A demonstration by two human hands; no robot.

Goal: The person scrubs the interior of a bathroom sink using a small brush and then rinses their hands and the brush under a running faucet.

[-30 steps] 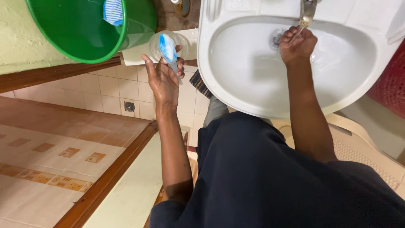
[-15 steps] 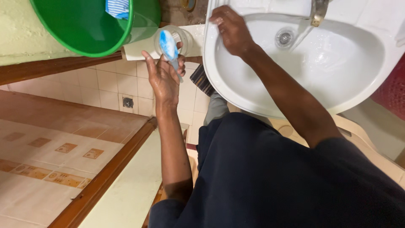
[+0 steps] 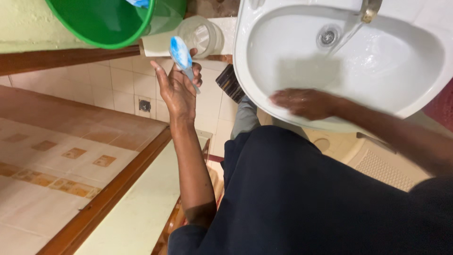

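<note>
The left hand (image 3: 178, 89) is raised beside the sink, its fingers curled round the handle of a blue and white brush (image 3: 181, 53), thumb spread out to the side; the brush head stands up above the fingertips, tilted slightly, in front of the white ledge (image 3: 158, 45); whether it touches anything behind it cannot be told. The right hand (image 3: 302, 102) lies flat and unclenched against the inner wall of the white washbasin (image 3: 264, 42), near its front rim, fingers stretched toward the left and grasping nothing; the picture blurs the fingertips a little. A thin stream of water runs from the metal tap (image 3: 369, 10) at the top edge down toward the drain (image 3: 328, 36); the drain sits well apart from the right hand. On the ledge just left of the basin lies a clear plastic jar (image 3: 200, 34), tipped on its side; beside that, at the top left, stands a green bucket (image 3: 104, 21) with a scrap of blue striped cloth (image 3: 140, 3) at its rim. Below the left hand are pale wall tiles (image 3: 122, 89) and a wooden door frame (image 3: 118, 203); the person's dark garment (image 3: 292, 198) fills the lower right.
</note>
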